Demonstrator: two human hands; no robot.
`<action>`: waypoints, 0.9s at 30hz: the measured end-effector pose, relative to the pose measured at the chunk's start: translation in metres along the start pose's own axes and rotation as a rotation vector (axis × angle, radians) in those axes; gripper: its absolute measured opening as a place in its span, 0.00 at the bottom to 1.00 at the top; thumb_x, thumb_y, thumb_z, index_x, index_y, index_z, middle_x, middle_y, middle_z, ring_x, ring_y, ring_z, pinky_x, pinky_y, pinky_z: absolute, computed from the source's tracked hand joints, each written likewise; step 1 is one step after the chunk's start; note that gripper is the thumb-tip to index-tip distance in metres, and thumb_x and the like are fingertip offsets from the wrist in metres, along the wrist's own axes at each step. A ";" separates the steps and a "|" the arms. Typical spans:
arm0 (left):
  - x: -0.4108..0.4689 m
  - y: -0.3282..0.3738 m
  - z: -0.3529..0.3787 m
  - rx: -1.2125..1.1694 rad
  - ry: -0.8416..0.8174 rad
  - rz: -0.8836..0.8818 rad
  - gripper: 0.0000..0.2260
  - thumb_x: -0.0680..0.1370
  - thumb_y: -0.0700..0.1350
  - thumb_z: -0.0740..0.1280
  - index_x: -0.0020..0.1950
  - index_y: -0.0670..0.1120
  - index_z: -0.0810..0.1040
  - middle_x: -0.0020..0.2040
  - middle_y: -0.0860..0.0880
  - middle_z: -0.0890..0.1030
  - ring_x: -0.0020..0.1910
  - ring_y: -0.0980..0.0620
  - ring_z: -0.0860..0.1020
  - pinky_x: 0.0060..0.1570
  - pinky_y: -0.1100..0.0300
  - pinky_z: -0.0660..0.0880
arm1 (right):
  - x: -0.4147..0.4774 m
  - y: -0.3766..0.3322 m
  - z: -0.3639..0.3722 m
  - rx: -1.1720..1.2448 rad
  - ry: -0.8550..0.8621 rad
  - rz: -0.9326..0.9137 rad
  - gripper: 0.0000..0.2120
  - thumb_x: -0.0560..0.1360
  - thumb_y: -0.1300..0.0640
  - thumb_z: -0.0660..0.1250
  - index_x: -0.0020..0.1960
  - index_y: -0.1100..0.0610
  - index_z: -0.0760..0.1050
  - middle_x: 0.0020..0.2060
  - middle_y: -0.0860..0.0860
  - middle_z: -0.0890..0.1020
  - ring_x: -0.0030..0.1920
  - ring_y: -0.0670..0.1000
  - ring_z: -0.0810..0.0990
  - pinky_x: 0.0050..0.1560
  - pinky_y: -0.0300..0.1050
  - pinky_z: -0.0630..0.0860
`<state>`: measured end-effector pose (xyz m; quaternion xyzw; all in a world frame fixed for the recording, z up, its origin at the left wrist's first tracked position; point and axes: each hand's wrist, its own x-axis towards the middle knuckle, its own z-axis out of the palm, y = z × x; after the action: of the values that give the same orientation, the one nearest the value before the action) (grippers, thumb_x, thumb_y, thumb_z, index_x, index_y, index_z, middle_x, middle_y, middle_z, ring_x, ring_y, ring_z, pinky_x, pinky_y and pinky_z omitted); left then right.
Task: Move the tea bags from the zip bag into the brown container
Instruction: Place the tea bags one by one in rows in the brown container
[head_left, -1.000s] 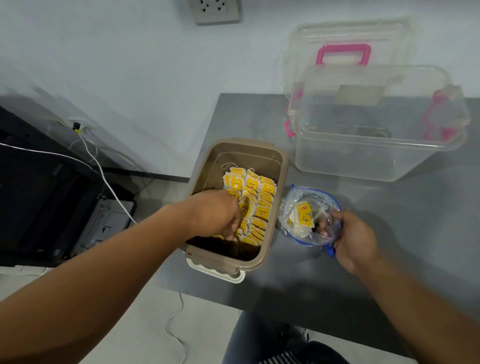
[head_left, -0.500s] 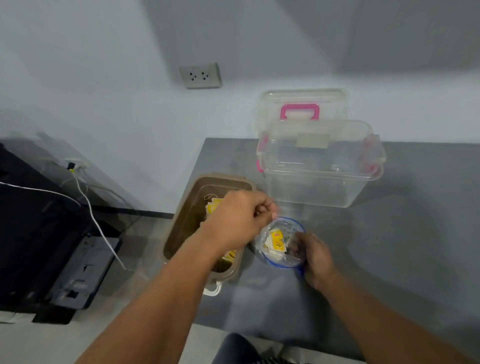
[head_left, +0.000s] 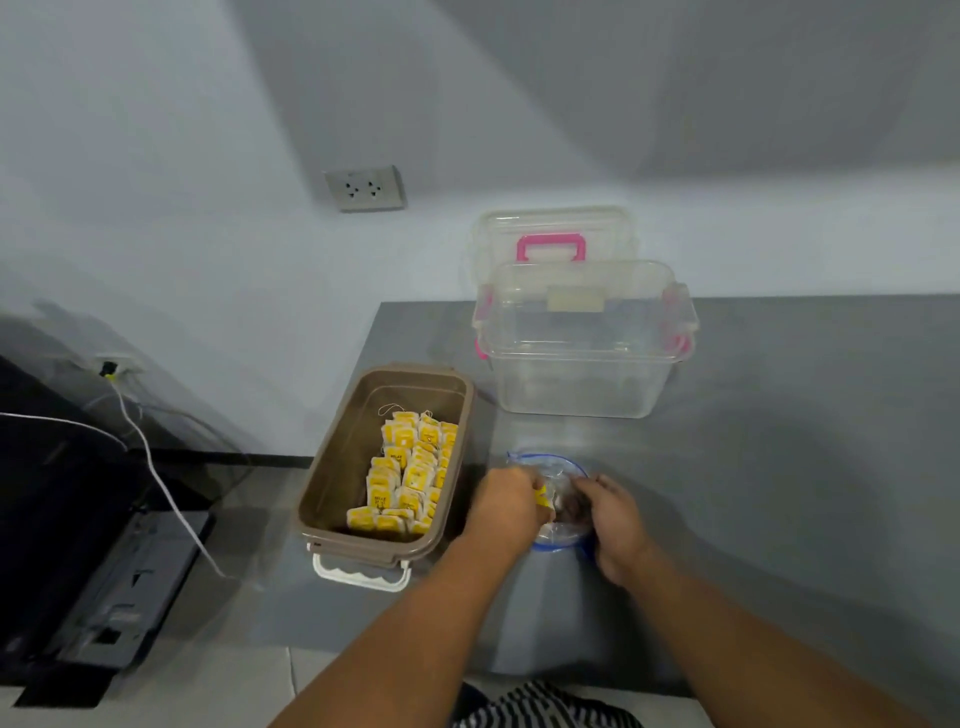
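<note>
Since a second ago the left hand (head_left: 506, 506) has left the near end of the container (head_left: 332, 467) and crossed to the mouth of the zip bag (head_left: 558, 470), so the tea bags (head_left: 410, 467) in the container are now uncovered.

The surface (head_left: 779, 415) is a plain grey top set against a pale wall. At its left edge stands the brown container, open, with a white latch on its near end. The yellow tea bags fill its right half in packed rows, and the left half shows bare floor. Behind the zip bag sits a clear box (head_left: 587, 353), and its lid (head_left: 550, 234), with a pink handle, leans on the wall behind it. An outlet (head_left: 365, 188) is fixed to the wall. Left of the surface, on the floor, lies a black device (head_left: 119, 587), and a white cable (head_left: 156, 483) runs down past it.

The zip bag stands just right of the container, its blue-edged mouth open. The left hand's fingers are curled at that mouth, and a yellow tea bag (head_left: 540, 499) shows at their tips. It looks pinched there, though the blur makes this unsure. The right hand (head_left: 613, 525) grips the zip bag's right rim with curled fingers. Both hands are close together, with only the bag's mouth between them.
</note>
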<state>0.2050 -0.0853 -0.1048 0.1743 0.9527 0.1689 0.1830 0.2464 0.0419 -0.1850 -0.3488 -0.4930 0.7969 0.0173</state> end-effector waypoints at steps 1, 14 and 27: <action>-0.001 0.000 0.003 -0.002 0.004 -0.009 0.16 0.74 0.48 0.73 0.61 0.47 0.81 0.54 0.44 0.83 0.53 0.45 0.81 0.56 0.55 0.77 | 0.000 0.000 0.000 0.000 0.004 -0.003 0.11 0.78 0.65 0.66 0.37 0.58 0.73 0.33 0.59 0.76 0.34 0.55 0.75 0.37 0.45 0.75; 0.000 -0.007 0.011 -0.197 0.063 -0.048 0.05 0.73 0.48 0.75 0.43 0.50 0.81 0.42 0.49 0.83 0.41 0.51 0.81 0.48 0.60 0.78 | 0.003 -0.001 0.001 0.043 -0.011 0.025 0.13 0.78 0.66 0.65 0.35 0.58 0.71 0.32 0.59 0.76 0.33 0.55 0.75 0.39 0.47 0.75; 0.005 0.004 0.012 -0.107 0.099 -0.112 0.11 0.70 0.50 0.75 0.48 0.45 0.83 0.42 0.47 0.84 0.40 0.50 0.82 0.46 0.56 0.82 | 0.003 -0.003 0.001 0.050 -0.021 0.044 0.13 0.78 0.66 0.66 0.35 0.58 0.72 0.32 0.59 0.78 0.32 0.54 0.76 0.39 0.47 0.76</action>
<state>0.2067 -0.0774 -0.1149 0.1023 0.9585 0.2173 0.1538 0.2428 0.0433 -0.1838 -0.3505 -0.4652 0.8129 0.0033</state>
